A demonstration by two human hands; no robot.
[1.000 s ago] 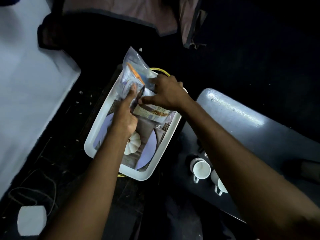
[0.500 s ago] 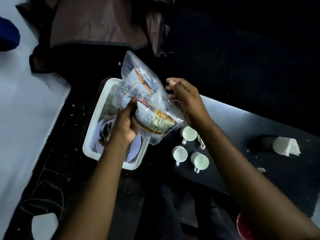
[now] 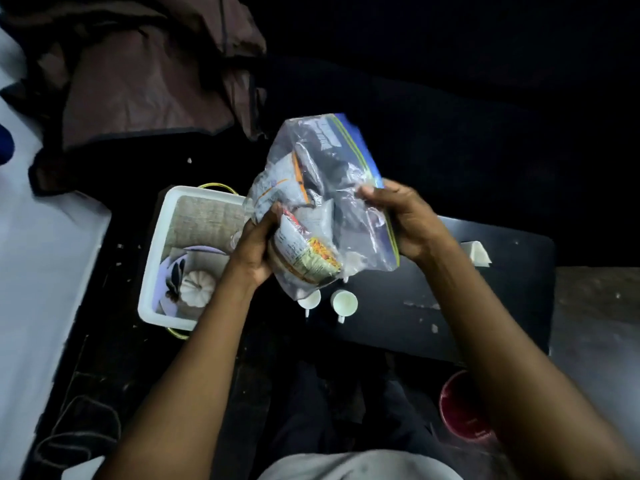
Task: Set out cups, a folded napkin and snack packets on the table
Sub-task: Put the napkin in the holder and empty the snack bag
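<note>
A clear zip bag [image 3: 322, 188] full of snack packets hangs in the air above the dark table [image 3: 450, 306]. My left hand [image 3: 254, 247] grips its lower left side. My right hand [image 3: 405, 220] pinches its right edge by the blue-green zip strip. Under the bag, two white cups [image 3: 344, 302] stand upright on the table; one of them [image 3: 310, 299] is partly hidden by the bag. A folded white napkin [image 3: 479, 252] lies on the table at the right, beyond my right wrist.
A white tub [image 3: 152, 271] on the floor left of the table holds plates, a white pumpkin ornament [image 3: 197, 284] and a woven mat. A red cup [image 3: 460, 407] is near my right forearm. Brown cloth [image 3: 138, 81] is heaped at the back left.
The bag has been lifted out of the tub and carried right, over the table and cups. My right hand has taken hold of its zip edge; before it hovered beside it.
</note>
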